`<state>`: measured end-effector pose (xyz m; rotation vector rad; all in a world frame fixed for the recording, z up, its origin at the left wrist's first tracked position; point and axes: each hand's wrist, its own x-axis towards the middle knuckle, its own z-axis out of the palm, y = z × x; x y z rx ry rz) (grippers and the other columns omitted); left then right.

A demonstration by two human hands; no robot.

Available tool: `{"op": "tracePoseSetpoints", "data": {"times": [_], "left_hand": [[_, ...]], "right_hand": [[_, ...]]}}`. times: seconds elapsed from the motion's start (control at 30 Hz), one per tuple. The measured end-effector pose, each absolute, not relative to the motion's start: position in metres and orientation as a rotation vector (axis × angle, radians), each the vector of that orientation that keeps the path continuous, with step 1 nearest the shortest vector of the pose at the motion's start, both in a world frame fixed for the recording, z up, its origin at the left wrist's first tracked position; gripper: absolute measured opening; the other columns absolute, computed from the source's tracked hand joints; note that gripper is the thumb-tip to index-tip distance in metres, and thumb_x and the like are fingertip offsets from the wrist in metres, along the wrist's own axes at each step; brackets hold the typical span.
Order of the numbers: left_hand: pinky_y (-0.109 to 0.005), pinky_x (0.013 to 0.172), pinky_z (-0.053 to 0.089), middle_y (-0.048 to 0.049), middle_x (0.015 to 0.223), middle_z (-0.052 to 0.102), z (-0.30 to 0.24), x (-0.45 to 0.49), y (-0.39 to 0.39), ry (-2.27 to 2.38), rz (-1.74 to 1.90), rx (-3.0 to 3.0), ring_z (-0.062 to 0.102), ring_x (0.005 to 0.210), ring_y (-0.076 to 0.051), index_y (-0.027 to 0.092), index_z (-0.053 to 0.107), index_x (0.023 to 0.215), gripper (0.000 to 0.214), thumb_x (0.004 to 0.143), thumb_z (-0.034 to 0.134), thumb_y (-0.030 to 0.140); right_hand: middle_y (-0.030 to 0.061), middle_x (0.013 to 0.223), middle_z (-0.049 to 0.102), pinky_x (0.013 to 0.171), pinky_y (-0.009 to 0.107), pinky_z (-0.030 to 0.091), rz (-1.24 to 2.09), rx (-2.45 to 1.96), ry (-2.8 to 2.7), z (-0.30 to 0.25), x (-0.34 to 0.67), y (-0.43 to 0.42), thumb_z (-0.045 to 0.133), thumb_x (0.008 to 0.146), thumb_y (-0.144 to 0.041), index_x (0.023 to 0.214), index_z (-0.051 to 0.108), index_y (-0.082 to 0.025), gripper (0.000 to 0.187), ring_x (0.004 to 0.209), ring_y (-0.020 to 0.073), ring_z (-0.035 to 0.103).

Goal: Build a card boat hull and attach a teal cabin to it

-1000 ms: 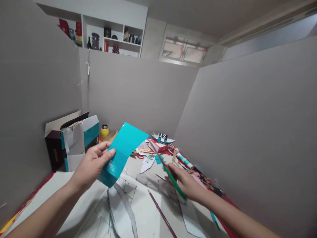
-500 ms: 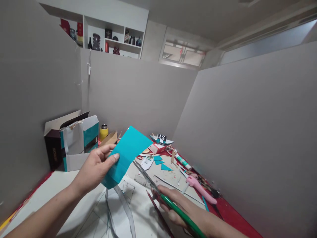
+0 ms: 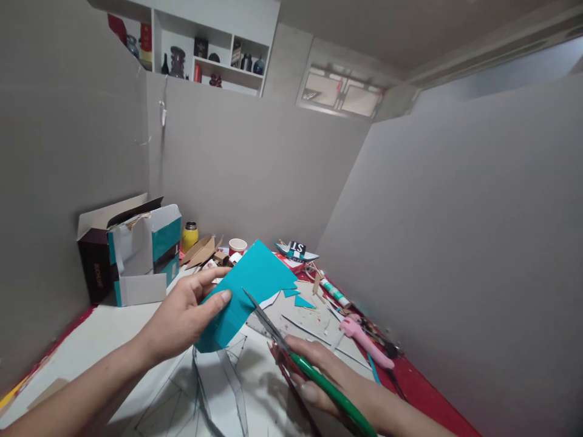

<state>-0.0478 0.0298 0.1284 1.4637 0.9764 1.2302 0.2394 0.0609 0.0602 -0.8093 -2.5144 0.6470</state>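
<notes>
My left hand [image 3: 184,309] pinches a teal piece of card [image 3: 257,273] between thumb and fingers, holding it tilted above the table. In my right hand [image 3: 319,370] is a pair of scissors [image 3: 321,385] with a green handle, blades pointing up and left. The blade tips overlap the card's lower right edge; whether they touch it I cannot tell. A slim dark red stick [image 3: 291,383], like a pencil, also lies along the right hand's fingers. Below the card stands a bent white strip shape [image 3: 241,400] with dark edges, over a sheet with drawn lines [image 3: 170,394].
An opened teal and white box [image 3: 166,243] and a dark box [image 3: 93,267] stand at left. Behind are a yellow bottle [image 3: 190,237] and a paper cup [image 3: 237,246]. Teal scraps [image 3: 304,302], a glue stick [image 3: 334,292] and a pink glue gun [image 3: 367,343] lie right. Grey partitions [image 3: 237,164] surround the table.
The left hand has moved the teal card slightly right, so the scissor tips now overlap its edge. The paper cup behind has come into view. The camera has shifted a little.
</notes>
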Motion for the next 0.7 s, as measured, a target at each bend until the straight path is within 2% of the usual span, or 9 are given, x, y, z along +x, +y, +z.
{"op": "tracePoseSetpoints", "data": {"times": [0.1,0.3,0.5,0.7], "left_hand": [[-0.030,0.076,0.054,-0.0063,0.108,0.072,0.127,-0.048,0.031,0.969,1.221,1.460,0.066,0.091,-0.021,0.024,0.056,0.130,0.048,0.084,0.064,0.036],[-0.029,0.075,0.055,-0.0071,0.108,0.072,0.128,-0.047,0.029,0.972,1.209,1.449,0.067,0.089,-0.020,0.023,0.057,0.130,0.048,0.084,0.065,0.035],[-0.030,0.077,0.055,-0.0070,0.111,0.071,0.130,-0.047,0.027,0.926,1.171,1.455,0.067,0.091,-0.020,0.024,0.056,0.131,0.048,0.085,0.064,0.035],[-0.029,0.078,0.056,-0.0066,0.114,0.071,0.130,-0.048,0.027,0.902,1.179,1.464,0.067,0.094,-0.020,0.024,0.056,0.132,0.048,0.085,0.065,0.034]], "right_hand": [[0.0084,0.100,0.066,0.079,0.037,0.054,0.642,-0.750,-2.553,0.069,0.237,0.057,0.052,0.088,-0.055,0.123,0.056,-0.026,0.045,0.089,0.0245,0.063],[0.0129,0.113,0.063,0.086,0.041,0.052,0.700,-0.797,-2.579,0.075,0.236,0.050,0.048,0.088,-0.059,0.127,0.051,-0.024,0.052,0.101,0.0273,0.061],[0.0080,0.090,0.062,0.075,0.038,0.053,0.772,-0.775,-2.591,0.078,0.227,0.049,0.039,0.088,-0.067,0.114,0.055,-0.022,0.054,0.081,0.0227,0.059],[0.0079,0.091,0.060,0.072,0.035,0.053,0.915,-0.701,-2.576,0.082,0.224,0.046,0.033,0.088,-0.070,0.114,0.056,-0.022,0.058,0.078,0.0214,0.057]]}}
